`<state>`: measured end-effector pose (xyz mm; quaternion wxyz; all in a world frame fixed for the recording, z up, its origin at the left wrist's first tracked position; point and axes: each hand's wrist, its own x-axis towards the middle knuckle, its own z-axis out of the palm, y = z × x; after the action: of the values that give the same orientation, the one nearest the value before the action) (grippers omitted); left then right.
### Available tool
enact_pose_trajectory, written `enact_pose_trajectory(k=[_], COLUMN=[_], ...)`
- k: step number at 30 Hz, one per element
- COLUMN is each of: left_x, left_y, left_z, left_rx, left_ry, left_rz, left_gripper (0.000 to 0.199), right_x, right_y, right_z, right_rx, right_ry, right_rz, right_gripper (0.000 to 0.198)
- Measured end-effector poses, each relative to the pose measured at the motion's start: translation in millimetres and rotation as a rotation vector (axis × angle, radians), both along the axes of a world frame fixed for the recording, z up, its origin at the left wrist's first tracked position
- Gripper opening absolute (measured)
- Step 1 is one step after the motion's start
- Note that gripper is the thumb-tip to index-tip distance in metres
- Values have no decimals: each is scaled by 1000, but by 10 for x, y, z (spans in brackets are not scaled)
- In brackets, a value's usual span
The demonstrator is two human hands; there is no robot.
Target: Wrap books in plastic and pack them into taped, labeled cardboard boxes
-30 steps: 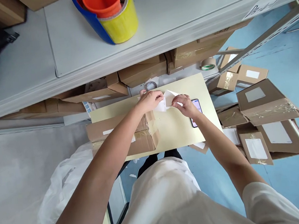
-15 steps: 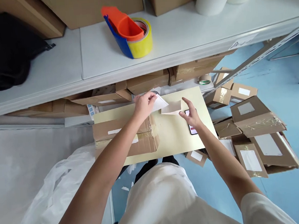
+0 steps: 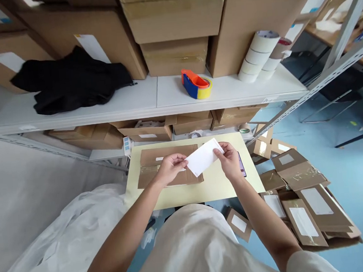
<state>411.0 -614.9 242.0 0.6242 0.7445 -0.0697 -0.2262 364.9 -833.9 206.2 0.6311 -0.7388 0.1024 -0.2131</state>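
Observation:
Between my two hands a white paper label [image 3: 202,158] is held at a slant above the table. My left hand [image 3: 170,168] pinches its left edge, and a small bit of white shows by those fingers. At its right end, my right hand [image 3: 228,159] grips the label between thumb and fingers. Below and behind my left hand a taped cardboard box [image 3: 150,182] lies on the pale yellow tabletop [image 3: 227,192]. A phone [image 3: 242,166] lies partly hidden under my right hand.
A grey shelf [image 3: 118,109] behind the table carries a tape dispenser [image 3: 196,84], tape rolls [image 3: 255,59], a black cloth [image 3: 78,83] and large boxes. Labelled cartons [image 3: 303,222] pile up on the blue floor at right. White plastic sheeting [image 3: 66,239] lies at left.
My right hand, open near the phone before, has closed on the label's right end. The label now lies spread between both hands, nearer my body. The view has tilted up.

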Motion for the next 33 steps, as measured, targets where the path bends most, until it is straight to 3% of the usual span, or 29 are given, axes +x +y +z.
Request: enact_pose_trajectory(k=[3,5,8,12,16,26,33], left_x=[-248,-382,-533,-655,-692,-642,-541], left_y=[101,106,126,231,372,640,798], left_z=[9,23,39,41,48,87,156], left_rx=[-139,-223,-330,-485,-539,-483,-393], left_ry=[-8,-28,-24,46,78,-1,-219], left_rz=[170,230,236,173,129,88,6], left_gripper=[36,35,34,35,33,35,33], right_x=[-181,-309,-460,-569,-642,-615,-618], right_y=[311,547,843,1057,1194,1459,1548], right_z=[225,375,518,555,555,602,612], right_rx=[-420,-658,-783,-729,-664,-643,-458], right_ry=[-128,-220,-300,-341,-361,-399,-247], right_rz=[-125,-43,119,70,83,106,178], right_gripper=[45,40,16,10,11,16,10])
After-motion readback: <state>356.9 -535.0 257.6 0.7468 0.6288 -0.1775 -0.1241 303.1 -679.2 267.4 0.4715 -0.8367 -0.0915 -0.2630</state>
